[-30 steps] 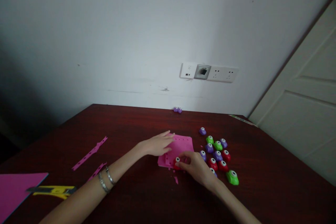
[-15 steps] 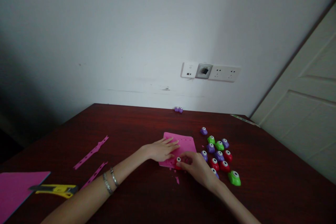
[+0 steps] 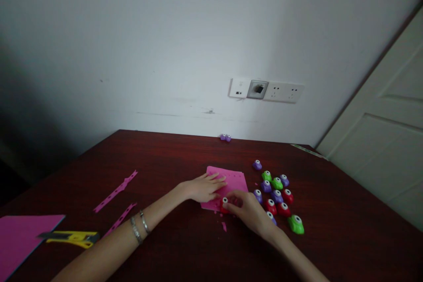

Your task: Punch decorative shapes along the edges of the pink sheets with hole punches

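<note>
A pink sheet of paper [image 3: 236, 180] lies on the dark red table, with small holes along its far edge. My left hand [image 3: 205, 188] rests flat on its left part, fingers spread. At the sheet's near edge sits a small red craft punch [image 3: 224, 206] with a white, eye-like button. My right hand [image 3: 246, 209] closes its thumb and fingers around this punch, covering its right side. Small pink scraps [image 3: 224, 226] lie just below the sheet.
Several purple, green and red punches [image 3: 276, 196] stand to the right, and two purple ones [image 3: 225, 138] by the wall. On the left lie cut pink strips [image 3: 115, 191], a yellow utility knife [image 3: 71, 238] and more pink paper [image 3: 23, 240].
Both hands keep the same places on the sheet and the red punch. The whole view has shifted very slightly.
</note>
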{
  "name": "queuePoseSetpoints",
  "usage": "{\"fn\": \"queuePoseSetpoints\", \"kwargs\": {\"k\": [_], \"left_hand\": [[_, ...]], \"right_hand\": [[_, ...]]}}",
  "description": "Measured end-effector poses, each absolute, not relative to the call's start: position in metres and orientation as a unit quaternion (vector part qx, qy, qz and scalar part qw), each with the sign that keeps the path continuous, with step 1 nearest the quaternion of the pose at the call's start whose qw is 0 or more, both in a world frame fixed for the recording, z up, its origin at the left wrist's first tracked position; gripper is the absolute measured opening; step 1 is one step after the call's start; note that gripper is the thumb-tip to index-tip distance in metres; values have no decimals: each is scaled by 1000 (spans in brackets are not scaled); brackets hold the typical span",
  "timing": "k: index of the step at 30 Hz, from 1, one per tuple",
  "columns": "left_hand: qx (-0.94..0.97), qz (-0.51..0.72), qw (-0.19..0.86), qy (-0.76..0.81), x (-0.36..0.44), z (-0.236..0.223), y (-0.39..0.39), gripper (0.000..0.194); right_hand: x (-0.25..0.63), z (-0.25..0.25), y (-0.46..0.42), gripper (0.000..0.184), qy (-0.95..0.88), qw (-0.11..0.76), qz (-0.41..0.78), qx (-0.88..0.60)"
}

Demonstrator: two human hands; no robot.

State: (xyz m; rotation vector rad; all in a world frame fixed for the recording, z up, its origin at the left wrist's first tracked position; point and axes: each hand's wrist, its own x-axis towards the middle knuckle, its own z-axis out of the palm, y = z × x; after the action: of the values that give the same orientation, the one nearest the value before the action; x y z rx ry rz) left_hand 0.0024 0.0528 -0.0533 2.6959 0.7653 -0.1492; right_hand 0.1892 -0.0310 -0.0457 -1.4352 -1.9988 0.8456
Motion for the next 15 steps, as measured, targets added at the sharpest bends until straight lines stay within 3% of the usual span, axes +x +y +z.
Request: {"fn": "queuePoseSetpoints", "kwargs": {"k": [10, 15], "left_hand": [[888, 191, 274, 316, 0, -13, 56, 29], [815, 168, 444, 333, 10, -15, 53, 30]], "right_hand": [[200, -45, -20, 32, -640, 236, 474, -556], [194, -38, -16, 30, -611, 215, 529, -549]]}}
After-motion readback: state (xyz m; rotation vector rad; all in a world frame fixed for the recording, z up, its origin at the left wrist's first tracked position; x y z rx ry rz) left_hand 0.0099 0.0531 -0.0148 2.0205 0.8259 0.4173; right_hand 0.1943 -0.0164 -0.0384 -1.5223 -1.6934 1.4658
